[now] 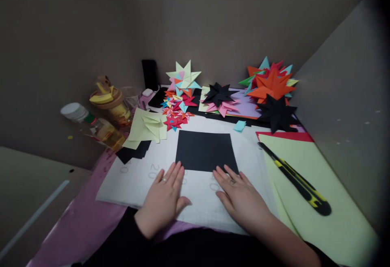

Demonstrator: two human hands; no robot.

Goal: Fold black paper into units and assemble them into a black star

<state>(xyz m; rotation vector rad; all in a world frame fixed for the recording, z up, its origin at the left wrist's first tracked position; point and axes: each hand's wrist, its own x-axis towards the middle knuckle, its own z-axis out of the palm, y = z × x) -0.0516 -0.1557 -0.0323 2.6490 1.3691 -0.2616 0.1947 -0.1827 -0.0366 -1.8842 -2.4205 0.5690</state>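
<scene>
A black sheet of paper (205, 151) lies flat on a white mat (122, 188) marked with faint numbers. My left hand (167, 196) rests palm down with fingers stretched out, its fingertips at the sheet's near left corner. On the other side, my right hand (236, 192) lies flat too, fingers extended to the near right corner. Neither hand grips anything. To the right, a black and yellow utility knife (295, 177) lies on pale green paper (341, 214). A small light blue folded paper (239, 126) sits beyond the black sheet.
Folded paper stars stand at the back: a pale green one (185, 76), black ones (277, 113) and an orange one (274, 86). At left are a bottle (106, 133), a brown and yellow cup (114, 102) and pale green paper pieces (141, 127). Phones (150, 74) lie behind. Walls enclose the table.
</scene>
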